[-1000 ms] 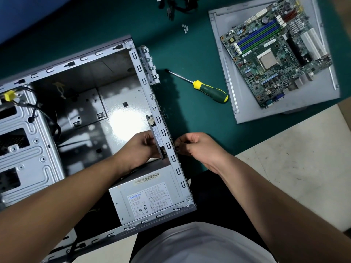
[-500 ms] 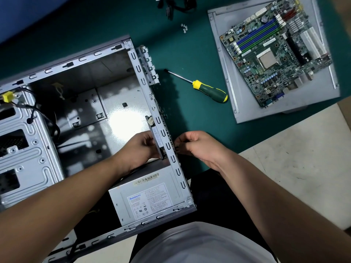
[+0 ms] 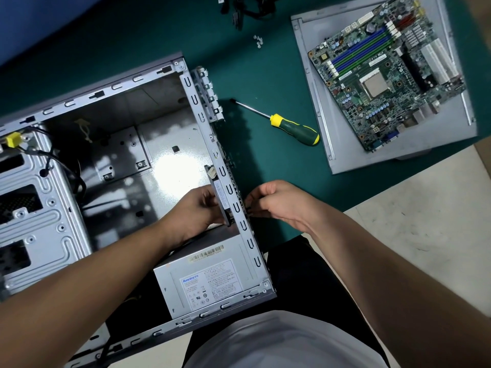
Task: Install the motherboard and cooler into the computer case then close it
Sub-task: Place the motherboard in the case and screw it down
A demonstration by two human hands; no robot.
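My left hand (image 3: 198, 208) is inside the computer case (image 3: 111, 166), fingers (image 3: 212, 200) curled around a flat dark part (image 3: 219, 193) pressed against the rear wall. My right hand (image 3: 276, 204) is outside that wall, fingers (image 3: 256, 200) bunched and pinching at something small I cannot make out. The power supply (image 3: 210, 281) sits just below both hands. The screwdriver (image 3: 289, 126) lies on the green worktop (image 3: 265, 62) beside the case. The motherboard (image 3: 385, 75) rests well apart on the grey side panel (image 3: 318, 123). Loose screws (image 3: 258, 41) lie further back.
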